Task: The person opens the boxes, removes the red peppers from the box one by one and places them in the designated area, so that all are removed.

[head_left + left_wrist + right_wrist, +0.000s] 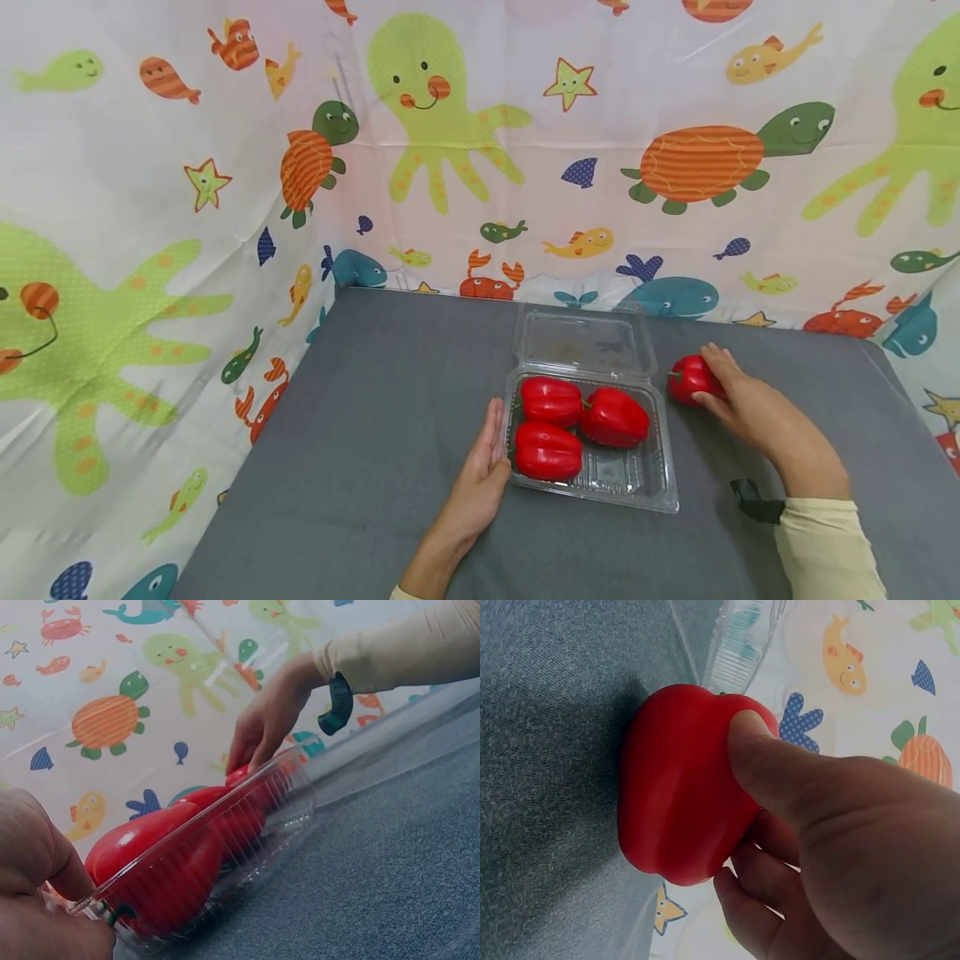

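Note:
A clear plastic clamshell container point(633, 475) lies with its lid point(573, 342) folded back, holding three red bell peppers, one of them a pepper point(549, 451) at the front left. My left hand point(480, 483) is at the container's left side; the left wrist view has its thumb and fingers pinching the rim point(187, 829). To the right of the container, my right hand point(761, 412) grips another red bell pepper point(686, 379). Close up in the right wrist view, the thumb presses one side of this pepper point(682, 787) while the curled fingers lie against its other side.
Grey cloth point(375, 433) covers the table. A white curtain point(480, 83) printed with sea animals hangs along the back and left side. A dark strap point(753, 502) sits at the right sleeve's cuff. The front right part of the container's base shows bare plastic.

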A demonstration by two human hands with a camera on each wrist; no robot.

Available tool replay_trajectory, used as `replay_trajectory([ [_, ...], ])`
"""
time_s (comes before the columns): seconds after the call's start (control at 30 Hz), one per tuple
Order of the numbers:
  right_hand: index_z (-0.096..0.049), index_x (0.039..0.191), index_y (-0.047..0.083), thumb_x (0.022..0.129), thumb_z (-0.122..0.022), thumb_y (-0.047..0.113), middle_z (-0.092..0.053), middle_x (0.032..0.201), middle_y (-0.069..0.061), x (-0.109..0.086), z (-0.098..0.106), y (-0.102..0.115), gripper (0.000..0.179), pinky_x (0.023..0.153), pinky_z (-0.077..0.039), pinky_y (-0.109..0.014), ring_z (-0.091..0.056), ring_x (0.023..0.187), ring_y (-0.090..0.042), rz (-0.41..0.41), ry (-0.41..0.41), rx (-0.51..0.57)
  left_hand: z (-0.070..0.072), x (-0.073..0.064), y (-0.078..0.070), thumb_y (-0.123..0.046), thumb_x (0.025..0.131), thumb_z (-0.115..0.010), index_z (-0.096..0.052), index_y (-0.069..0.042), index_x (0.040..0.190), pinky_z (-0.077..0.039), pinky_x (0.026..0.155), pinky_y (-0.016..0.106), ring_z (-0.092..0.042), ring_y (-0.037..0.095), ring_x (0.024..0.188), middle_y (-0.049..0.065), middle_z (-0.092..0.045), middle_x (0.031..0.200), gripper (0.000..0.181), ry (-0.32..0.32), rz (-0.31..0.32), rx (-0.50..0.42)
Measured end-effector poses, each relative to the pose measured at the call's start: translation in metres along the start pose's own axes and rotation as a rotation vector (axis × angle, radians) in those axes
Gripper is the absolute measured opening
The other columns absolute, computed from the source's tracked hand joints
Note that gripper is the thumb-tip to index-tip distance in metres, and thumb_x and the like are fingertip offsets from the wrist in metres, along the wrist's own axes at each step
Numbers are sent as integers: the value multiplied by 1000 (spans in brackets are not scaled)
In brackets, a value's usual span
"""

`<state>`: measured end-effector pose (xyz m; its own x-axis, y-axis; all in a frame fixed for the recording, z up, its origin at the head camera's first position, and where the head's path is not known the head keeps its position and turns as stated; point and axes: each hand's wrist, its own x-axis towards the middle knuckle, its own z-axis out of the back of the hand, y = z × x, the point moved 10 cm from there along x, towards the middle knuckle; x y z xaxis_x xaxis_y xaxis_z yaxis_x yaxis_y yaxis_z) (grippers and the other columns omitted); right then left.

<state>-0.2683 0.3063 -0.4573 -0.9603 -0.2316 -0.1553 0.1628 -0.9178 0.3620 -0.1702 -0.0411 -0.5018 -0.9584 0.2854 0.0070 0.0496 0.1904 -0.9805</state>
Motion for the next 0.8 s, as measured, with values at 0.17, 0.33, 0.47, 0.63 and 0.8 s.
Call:
replay_trajectory([
  [0.17, -12, 169, 6, 99, -74, 30, -15, 170, -31, -2, -1, -1, 96, 106, -38, -77, -25, 150, -58, -9, -7, 15, -1, 0, 2, 14, 102, -33, 0, -12, 171, -16, 126, 21, -3, 14, 163, -3, -3, 179, 81, 3, 3, 3],
  [0.33, -11, 169, 6, 100, -73, 27, -14, 171, -30, -1, -1, 1, 95, 108, -37, -76, -24, 151, -57, -1, -19, 22, 0, -1, 1, 13, 102, -34, -1, -12, 171, -18, 125, 19, -4, 15, 163, -2, -3, 179, 81, -4, 2, 8],
  [0.47, -10, 169, 6, 100, -73, 26, -13, 171, -29, -1, -1, 1, 96, 109, -35, -76, -20, 153, -55, 11, -23, 38, 1, -1, 1, 14, 101, -34, -1, -13, 171, -16, 126, 22, -4, 14, 163, -1, -3, 179, 81, -7, 4, 11],
  [0.63, -9, 169, 6, 100, -73, 25, -12, 171, -29, -1, -2, 1, 97, 108, -36, -77, -19, 154, -55, 19, -31, 48, 1, -1, 1, 13, 101, -35, -2, -15, 171, -18, 123, 16, -5, 13, 163, -2, -4, 179, 82, -24, 21, 3],
  [0.8, -11, 168, 2, 100, -74, 24, -14, 170, -31, 0, 0, 2, 95, 108, -34, -78, -19, 153, -56, 39, -44, 41, 1, -2, 0, 12, 101, -36, -3, -15, 171, -20, 122, 14, -5, 14, 163, -1, -4, 179, 82, -33, 21, 2],
])
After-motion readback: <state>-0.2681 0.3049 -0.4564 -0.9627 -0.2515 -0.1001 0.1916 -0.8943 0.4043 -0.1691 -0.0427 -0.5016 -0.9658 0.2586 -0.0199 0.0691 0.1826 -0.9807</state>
